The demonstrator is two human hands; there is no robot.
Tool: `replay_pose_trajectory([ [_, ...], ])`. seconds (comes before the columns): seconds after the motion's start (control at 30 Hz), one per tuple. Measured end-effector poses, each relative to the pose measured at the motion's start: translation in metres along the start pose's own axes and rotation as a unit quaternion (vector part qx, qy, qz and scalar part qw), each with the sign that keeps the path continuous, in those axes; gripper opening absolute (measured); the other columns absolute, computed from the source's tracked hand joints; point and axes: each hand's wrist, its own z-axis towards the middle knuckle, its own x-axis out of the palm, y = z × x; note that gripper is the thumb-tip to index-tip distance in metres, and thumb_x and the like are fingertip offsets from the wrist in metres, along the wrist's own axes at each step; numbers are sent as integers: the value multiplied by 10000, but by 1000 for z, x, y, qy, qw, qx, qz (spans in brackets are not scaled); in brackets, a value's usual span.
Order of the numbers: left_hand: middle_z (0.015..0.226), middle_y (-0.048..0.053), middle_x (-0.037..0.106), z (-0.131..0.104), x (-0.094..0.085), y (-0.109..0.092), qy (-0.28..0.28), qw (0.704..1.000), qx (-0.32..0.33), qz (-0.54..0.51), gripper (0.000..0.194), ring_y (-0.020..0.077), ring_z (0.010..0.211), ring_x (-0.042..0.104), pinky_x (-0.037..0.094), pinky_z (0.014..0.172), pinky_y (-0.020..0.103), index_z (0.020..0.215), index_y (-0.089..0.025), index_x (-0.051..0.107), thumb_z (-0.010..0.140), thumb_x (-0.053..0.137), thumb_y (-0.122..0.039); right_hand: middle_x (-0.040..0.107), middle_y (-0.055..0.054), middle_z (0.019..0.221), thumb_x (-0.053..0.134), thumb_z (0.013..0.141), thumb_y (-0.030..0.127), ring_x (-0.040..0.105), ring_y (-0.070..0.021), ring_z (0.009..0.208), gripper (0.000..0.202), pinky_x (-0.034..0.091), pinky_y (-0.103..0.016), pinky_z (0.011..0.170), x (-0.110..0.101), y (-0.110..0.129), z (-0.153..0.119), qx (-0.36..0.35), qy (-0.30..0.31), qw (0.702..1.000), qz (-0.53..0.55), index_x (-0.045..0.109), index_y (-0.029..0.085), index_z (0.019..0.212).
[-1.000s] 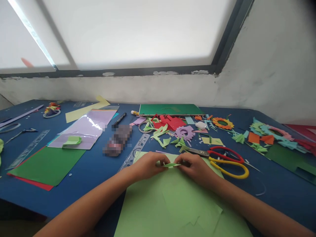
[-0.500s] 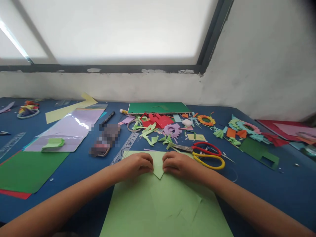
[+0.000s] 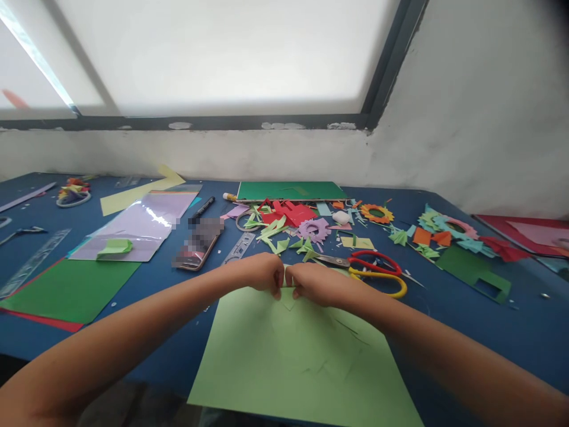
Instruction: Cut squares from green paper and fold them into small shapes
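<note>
Hands [image 3: 265, 274] mostly closed, both pinching sm. green paper [image 3: 288, 301]

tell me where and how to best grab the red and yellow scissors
I'd take the scissors by their red and yellow loops, coming from the picture's right: the loops lie at that end, while the blades point left toward green scraps. The right forearm passes close in front, crowding the near side.

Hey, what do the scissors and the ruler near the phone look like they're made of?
The scissors seem to have grey metal blades with a dull shine; their smooth red and yellow handles are probably plastic. The ruler looks like clear, hard plastic: blue table shows through.
</note>
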Motion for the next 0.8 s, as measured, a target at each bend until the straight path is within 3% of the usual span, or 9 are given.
replay_pose_trajectory([
  [0.17,685,4,683,-9,6,-6,-25,998,0,59,66,146,631,609,372,506,184,727,-174,694,677,685,-132,662,-7,719,673,706,133,590,-151,660,97,360,-215,536,-3,-1,0,11,-5,1000,-13,667,169,795],
  [0.33,845,77,662,-32,29,-17,-94,984,13,153,230,224,810,605,430,647,273,887,-152,666,783,497,-37,651,-35,810,554,768,29,585,-168,765,183,371,-229,605,10,9,-25,7,-86,995,-56,663,176,770],
  [0.47,890,131,619,-46,50,-26,-98,971,41,213,241,264,842,572,450,695,343,988,-78,624,827,451,-30,614,-112,862,504,808,20,556,-228,804,204,384,-287,625,30,20,-41,5,-124,987,-102,657,126,894],
  [0.63,957,161,586,-55,72,-21,-136,955,58,256,332,271,870,548,444,765,391,1192,-14,491,879,394,-67,602,-130,891,469,839,36,550,-229,807,266,406,-315,684,42,22,-48,3,-144,985,-99,624,101,1044],
  [0.73,918,130,593,-53,71,-17,-161,959,53,226,292,255,838,557,434,759,376,1147,-70,542,883,419,-103,603,-99,860,479,868,120,562,-210,788,210,405,-293,664,38,15,-45,12,-153,986,-69,653,140,985],
  [0.8,873,105,609,-46,63,-16,-152,977,16,146,214,248,820,569,416,762,368,996,-125,630,890,446,-158,613,-71,838,502,876,170,576,-186,769,178,400,-266,646,31,10,-38,18,-151,987,-41,670,169,935],
])
